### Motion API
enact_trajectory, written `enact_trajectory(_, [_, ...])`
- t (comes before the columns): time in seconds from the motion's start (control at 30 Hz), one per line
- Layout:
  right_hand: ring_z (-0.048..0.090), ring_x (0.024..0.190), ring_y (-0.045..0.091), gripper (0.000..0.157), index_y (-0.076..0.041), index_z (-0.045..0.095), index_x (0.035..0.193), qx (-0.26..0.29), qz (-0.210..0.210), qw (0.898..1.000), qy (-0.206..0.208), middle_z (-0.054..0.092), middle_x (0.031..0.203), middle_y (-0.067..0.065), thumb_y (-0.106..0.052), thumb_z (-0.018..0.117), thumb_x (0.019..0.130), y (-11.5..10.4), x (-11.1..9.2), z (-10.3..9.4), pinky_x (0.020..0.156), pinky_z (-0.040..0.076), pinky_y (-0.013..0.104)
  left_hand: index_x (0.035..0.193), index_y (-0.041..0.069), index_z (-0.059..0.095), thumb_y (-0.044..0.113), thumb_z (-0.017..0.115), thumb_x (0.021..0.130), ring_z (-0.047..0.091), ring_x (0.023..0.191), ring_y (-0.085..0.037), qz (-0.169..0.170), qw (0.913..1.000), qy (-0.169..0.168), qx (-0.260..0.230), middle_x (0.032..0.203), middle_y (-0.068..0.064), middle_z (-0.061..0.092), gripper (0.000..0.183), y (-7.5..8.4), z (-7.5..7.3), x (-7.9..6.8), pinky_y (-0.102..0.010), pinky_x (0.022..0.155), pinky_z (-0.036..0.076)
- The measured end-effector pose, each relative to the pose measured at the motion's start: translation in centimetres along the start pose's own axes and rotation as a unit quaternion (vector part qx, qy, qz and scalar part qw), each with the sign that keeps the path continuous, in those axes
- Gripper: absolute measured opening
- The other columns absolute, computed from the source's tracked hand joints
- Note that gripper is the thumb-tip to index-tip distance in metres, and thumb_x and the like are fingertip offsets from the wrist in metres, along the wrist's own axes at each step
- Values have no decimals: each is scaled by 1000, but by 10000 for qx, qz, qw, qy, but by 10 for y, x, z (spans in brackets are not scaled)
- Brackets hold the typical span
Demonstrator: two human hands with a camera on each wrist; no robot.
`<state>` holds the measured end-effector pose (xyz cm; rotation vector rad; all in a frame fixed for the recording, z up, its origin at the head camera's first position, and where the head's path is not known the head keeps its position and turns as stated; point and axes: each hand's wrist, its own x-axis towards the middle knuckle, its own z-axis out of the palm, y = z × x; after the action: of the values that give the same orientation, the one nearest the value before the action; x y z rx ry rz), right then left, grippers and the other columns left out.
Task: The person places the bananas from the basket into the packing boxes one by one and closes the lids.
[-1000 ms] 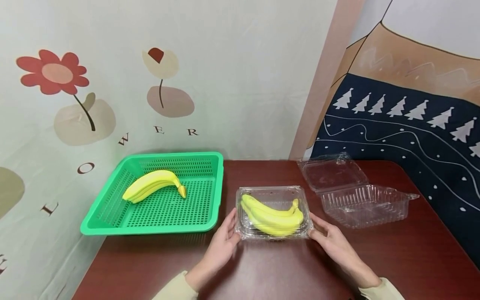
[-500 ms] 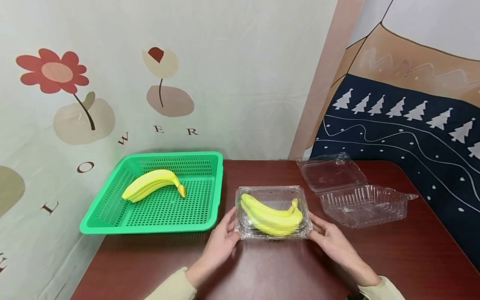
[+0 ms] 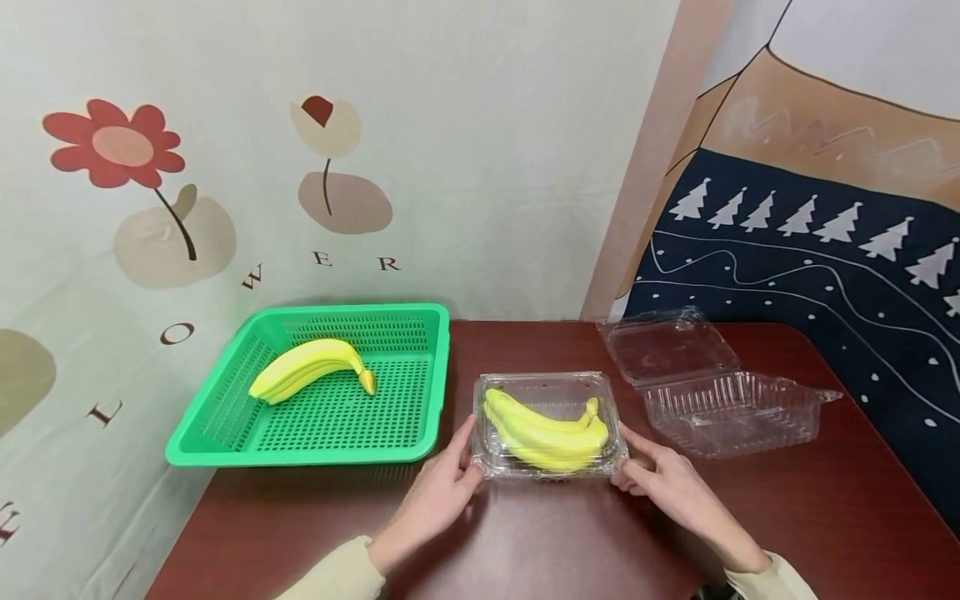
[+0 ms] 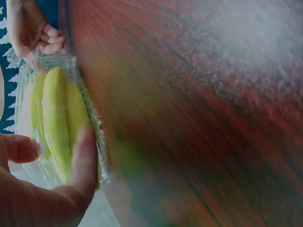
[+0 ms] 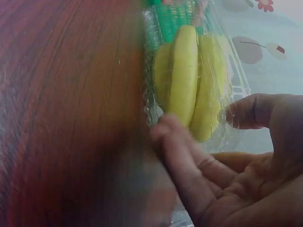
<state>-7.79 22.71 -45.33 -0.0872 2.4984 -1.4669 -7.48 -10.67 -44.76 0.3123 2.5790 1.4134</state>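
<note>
A clear plastic clamshell container with its lid down stands on the table, a bunch of yellow bananas inside it. My left hand grips its left end, fingertips at the side and thumb at the near corner; the left wrist view shows the thumb and a finger around the bananas behind the plastic. At the right end my right hand holds the container, one finger reaching along the side and other fingertips low at the near corner. In the right wrist view those low fingers are blurred.
A green perforated basket stands at the left with another banana bunch in it. Behind my right hand is a second clear clamshell container, its lid tipped back. A printed cloth hangs behind the table.
The near fingertips of my right hand have shifted slightly down at the container's corner. The container and left hand hold nearly the same place; the head view has swung slightly.
</note>
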Motion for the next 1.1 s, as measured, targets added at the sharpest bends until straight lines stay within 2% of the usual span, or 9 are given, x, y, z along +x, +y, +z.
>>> enact_trajectory(0.07, [74, 77, 24, 66, 9, 32, 157, 428, -133, 9989, -164, 76, 86, 12, -9, 58, 99, 1, 2, 0, 68, 61, 28, 165, 7, 20, 5, 56, 99, 68, 67, -18, -17, 9990, -128, -418, 83, -7, 69, 75, 0, 0, 2, -29, 61, 58])
enact_trajectory(0.13, [74, 76, 26, 68, 14, 25, 157, 783, -199, 9963, -290, 75, 85, 16, -6, 57, 99, 2, 4, 2, 67, 61, 30, 166, 5, 17, 0, 53, 99, 72, 68, -24, -57, 9947, -230, -1003, 79, -10, 71, 76, -1, 1, 4, -31, 63, 61])
enact_trajectory(0.23, [72, 72, 23, 70, 17, 19, 156, 1145, -302, 9922, -390, 73, 82, 18, -2, 54, 99, 4, 5, 4, 65, 60, 30, 166, 4, 13, -7, 50, 96, 74, 72, -31, -169, 9830, -264, -1810, 79, -16, 73, 79, -3, 4, 5, -36, 65, 63])
enact_trajectory(0.33, [68, 69, 17, 73, 17, 13, 157, 1337, -448, 9890, -451, 70, 79, 16, 2, 53, 98, 5, 5, 4, 63, 58, 28, 166, 5, 12, -9, 49, 94, 74, 71, -33, -269, 9749, -218, -2201, 78, -19, 72, 82, -3, 7, 5, -39, 65, 63])
enact_trajectory(0.5, [63, 66, 13, 79, 14, 10, 159, 1489, -724, 9851, -471, 67, 74, 10, 7, 53, 93, 6, 6, 4, 60, 55, 26, 166, 5, 10, -9, 51, 93, 72, 66, -30, -307, 9727, -210, -2292, 75, -18, 71, 85, -2, 7, 6, -39, 63, 63])
enact_trajectory(0.73, [63, 64, 11, 77, 12, 16, 159, 1547, -845, 9834, -439, 67, 72, 7, 8, 54, 93, 5, 7, 5, 59, 55, 25, 166, 6, 12, -7, 52, 93, 67, 59, -23, -403, 9750, -214, -2176, 70, -12, 68, 85, -1, 6, 9, -32, 56, 59])
enact_trajectory(0.97, [63, 65, 12, 79, 16, 11, 158, 1550, -1031, 9815, -455, 68, 73, 11, 10, 54, 92, 7, 5, 4, 59, 56, 27, 166, 7, 13, -9, 51, 91, 67, 57, -23, -345, 9763, -258, -2122, 69, -12, 68, 86, -1, 5, 11, -31, 55, 58])
enact_trajectory(1.1, [65, 67, 13, 81, 14, 8, 159, 1528, -879, 9832, -473, 68, 75, 13, 9, 54, 93, 8, 2, 5, 60, 57, 28, 166, 8, 13, -9, 52, 91, 67, 57, -22, -336, 9772, -243, -2084, 69, -12, 68, 86, -3, 7, 11, -33, 56, 60])
